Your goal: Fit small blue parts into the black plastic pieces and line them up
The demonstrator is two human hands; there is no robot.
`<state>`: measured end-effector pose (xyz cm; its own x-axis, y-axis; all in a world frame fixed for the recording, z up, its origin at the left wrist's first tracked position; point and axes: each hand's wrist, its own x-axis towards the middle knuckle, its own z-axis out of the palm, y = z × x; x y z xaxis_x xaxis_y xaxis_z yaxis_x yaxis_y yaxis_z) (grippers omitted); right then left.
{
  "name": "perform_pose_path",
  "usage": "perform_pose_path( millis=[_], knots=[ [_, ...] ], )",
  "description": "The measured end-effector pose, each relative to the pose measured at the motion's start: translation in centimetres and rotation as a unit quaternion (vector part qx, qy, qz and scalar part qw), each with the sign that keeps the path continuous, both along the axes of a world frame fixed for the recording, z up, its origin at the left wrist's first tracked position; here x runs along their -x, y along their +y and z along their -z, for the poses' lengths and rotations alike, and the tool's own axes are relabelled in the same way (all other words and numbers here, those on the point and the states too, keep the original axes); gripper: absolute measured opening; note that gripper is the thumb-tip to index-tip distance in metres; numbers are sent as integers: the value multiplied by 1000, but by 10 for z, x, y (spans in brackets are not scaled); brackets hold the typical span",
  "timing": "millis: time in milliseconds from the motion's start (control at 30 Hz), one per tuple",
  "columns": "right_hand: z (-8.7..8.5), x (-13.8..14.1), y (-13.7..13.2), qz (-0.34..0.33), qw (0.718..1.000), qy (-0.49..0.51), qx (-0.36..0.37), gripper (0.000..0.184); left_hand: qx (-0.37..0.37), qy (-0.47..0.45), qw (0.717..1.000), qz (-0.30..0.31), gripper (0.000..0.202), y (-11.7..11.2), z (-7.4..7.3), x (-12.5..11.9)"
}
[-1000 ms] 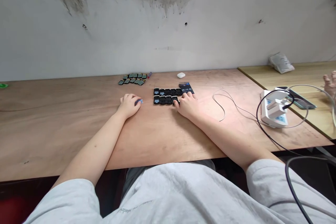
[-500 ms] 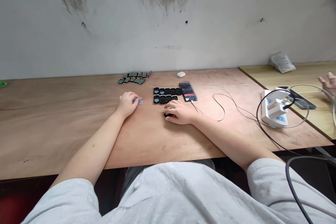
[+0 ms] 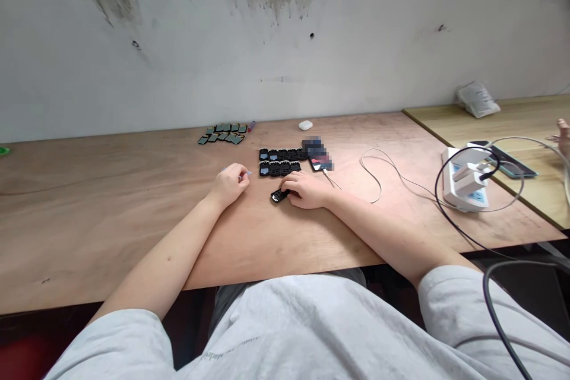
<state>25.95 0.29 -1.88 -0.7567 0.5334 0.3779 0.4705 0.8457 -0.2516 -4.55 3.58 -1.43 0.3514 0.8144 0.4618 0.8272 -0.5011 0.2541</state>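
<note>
My right hand (image 3: 307, 190) rests on the wooden table (image 3: 111, 214) with its fingers closed on a small black part (image 3: 278, 196) at its left. My left hand (image 3: 230, 184) is curled and pinches a small bluish piece (image 3: 246, 173) between its fingertips. Just beyond both hands lie two rows of the same black parts (image 3: 280, 162), some with bluish inserts. A phone (image 3: 318, 155) with a white cable (image 3: 378, 175) lies to the right of the rows.
A group of green-grey flat pieces (image 3: 224, 133) and a small pen (image 3: 252, 126) lie further back, with a white earbud case (image 3: 305, 126). At right stand a white power strip (image 3: 465, 181) with black cables, another phone (image 3: 512, 163) and another person's hand (image 3: 563, 133).
My right hand has drawn one black part out of the rows toward me. My left hand has shifted slightly right with the bluish piece. The view has tilted a little.
</note>
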Motion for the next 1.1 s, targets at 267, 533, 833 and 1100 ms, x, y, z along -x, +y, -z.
perform_pose_path(
  millis=[267,533,833,1100],
  knots=[
    [-1,1,1,5,1000,-9,-11,26,-6,33,997,62,32,-6,-4,-3],
    [-1,1,1,0,1000,-7,-12,29,-12,42,981,190,40,-31,-3,-45],
    [-2,1,1,3,1000,-8,-18,25,29,-16,979,202,35,-35,-1,-53],
    [4,3,3,-1,1000,2,-31,23,8,41,969,243,24,-32,-3,-38]
  ],
)
